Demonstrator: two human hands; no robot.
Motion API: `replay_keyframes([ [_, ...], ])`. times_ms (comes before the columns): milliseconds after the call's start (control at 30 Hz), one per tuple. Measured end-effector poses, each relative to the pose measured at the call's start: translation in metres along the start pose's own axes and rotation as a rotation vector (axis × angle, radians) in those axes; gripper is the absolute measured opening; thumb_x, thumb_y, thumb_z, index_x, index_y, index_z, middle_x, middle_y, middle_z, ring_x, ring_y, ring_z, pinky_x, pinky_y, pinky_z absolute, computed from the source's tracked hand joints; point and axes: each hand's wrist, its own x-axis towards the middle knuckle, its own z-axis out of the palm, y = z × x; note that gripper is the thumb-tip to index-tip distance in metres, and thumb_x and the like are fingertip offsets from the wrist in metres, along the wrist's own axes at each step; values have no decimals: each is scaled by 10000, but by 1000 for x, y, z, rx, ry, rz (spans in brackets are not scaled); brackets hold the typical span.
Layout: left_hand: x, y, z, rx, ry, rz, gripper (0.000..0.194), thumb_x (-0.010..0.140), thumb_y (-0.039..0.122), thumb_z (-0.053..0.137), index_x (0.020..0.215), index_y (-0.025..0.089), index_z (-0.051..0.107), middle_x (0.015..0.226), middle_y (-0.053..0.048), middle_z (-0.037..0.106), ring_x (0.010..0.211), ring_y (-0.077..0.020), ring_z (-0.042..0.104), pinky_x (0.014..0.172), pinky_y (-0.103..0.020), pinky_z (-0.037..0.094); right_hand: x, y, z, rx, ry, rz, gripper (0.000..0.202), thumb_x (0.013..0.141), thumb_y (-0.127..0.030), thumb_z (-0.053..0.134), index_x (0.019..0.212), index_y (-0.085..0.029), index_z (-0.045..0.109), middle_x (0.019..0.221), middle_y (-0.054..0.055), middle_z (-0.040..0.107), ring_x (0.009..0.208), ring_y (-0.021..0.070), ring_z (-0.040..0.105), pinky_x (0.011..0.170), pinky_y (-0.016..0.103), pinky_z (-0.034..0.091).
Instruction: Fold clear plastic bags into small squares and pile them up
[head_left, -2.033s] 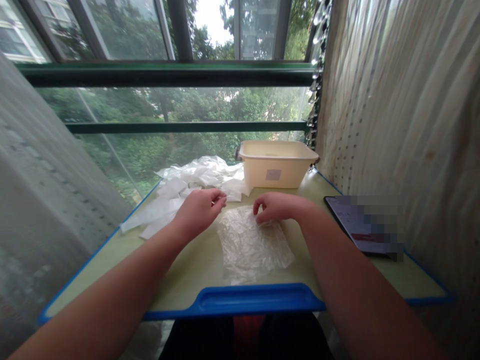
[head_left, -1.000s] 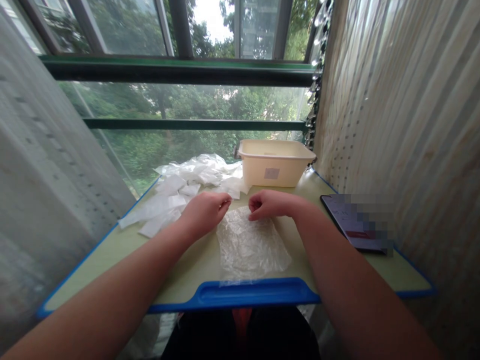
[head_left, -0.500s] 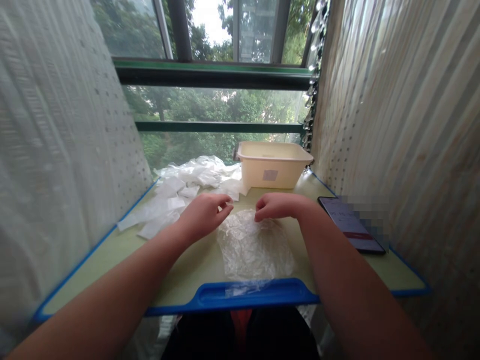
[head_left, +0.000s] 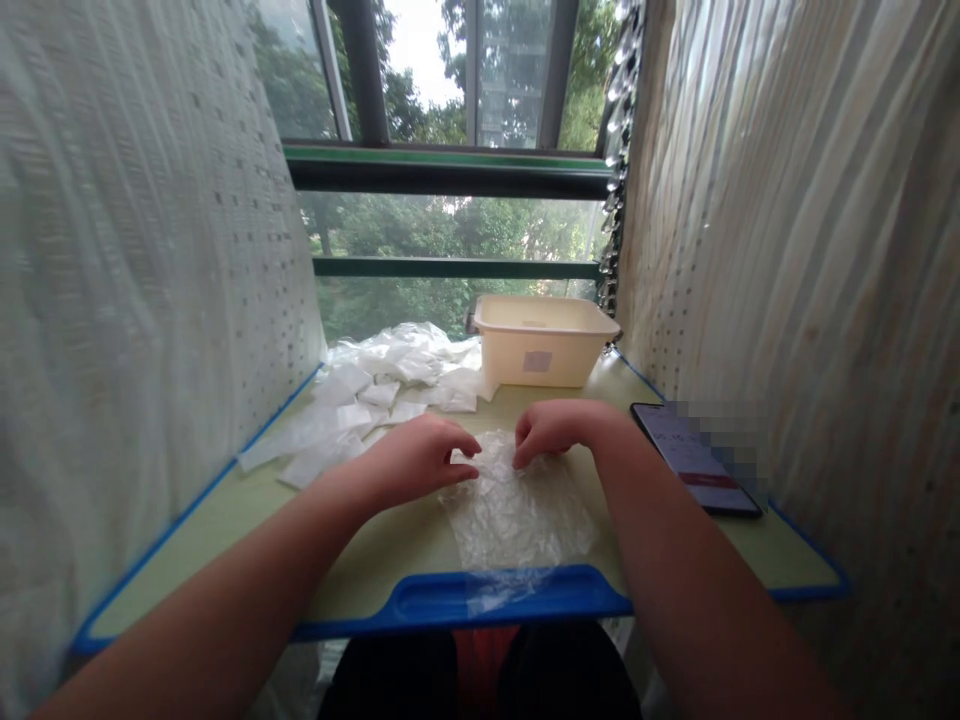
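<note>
A crinkled clear plastic bag lies in front of me, its near end draped over the blue tray groove at the table's edge. My right hand pinches the bag's far part, fingers closed on the film. At the bag's upper left edge is my left hand, thumb and fingers apart with a gap between them. Its fingertips are close to the film; whether they touch it is hard to see.
The pale green table has a blue rim. Behind my left hand spreads a pile of white, translucent bags. A cream plastic bin stands at the back. On the right lies a phone. Curtains hang on both sides.
My left hand has come nearer and spread its thumb and fingers wider, by the bag's edge. The right hand has shifted slightly toward me, with the bag slid a little further over the groove.
</note>
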Motion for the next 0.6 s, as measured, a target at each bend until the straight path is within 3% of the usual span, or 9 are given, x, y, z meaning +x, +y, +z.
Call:
replay_keyframes([
  [100, 1, 1, 1, 79, 29, 15, 167, 790, 284, 519, 813, 233, 675, 780, -18, 665, 667, -138, 578, 623, -233, 410, 2, -1, 2, -20, -12, 44, 393, 518, -518, 667, 687, -163, 640, 469, -37, 452, 435, 87, 402, 424, 224, 315],
  [267, 4, 17, 10, 105, 248, -28, 229, 832, 266, 441, 808, 215, 663, 783, -26, 642, 668, -126, 559, 616, -227, 404, 1, -4, 4, 8, -31, 30, 368, 554, -524, 644, 612, -162, 619, 481, -18, 498, 442, 94, 440, 438, 226, 331],
  [467, 3, 25, 26, 63, 88, 30, 207, 779, 347, 518, 847, 249, 687, 831, -30, 650, 802, -179, 573, 710, -269, 428, -3, -4, 2, 2, -48, 19, 350, 577, -497, 627, 652, -155, 628, 494, -16, 504, 434, 93, 441, 431, 222, 330],
  [600, 2, 23, 19, -58, 102, 6, 272, 753, 412, 540, 901, 242, 690, 898, -41, 648, 855, -194, 565, 780, -291, 429, -7, -3, -1, 5, -1, -39, 353, 584, -493, 626, 698, -160, 644, 455, -35, 442, 425, 89, 408, 425, 224, 317],
])
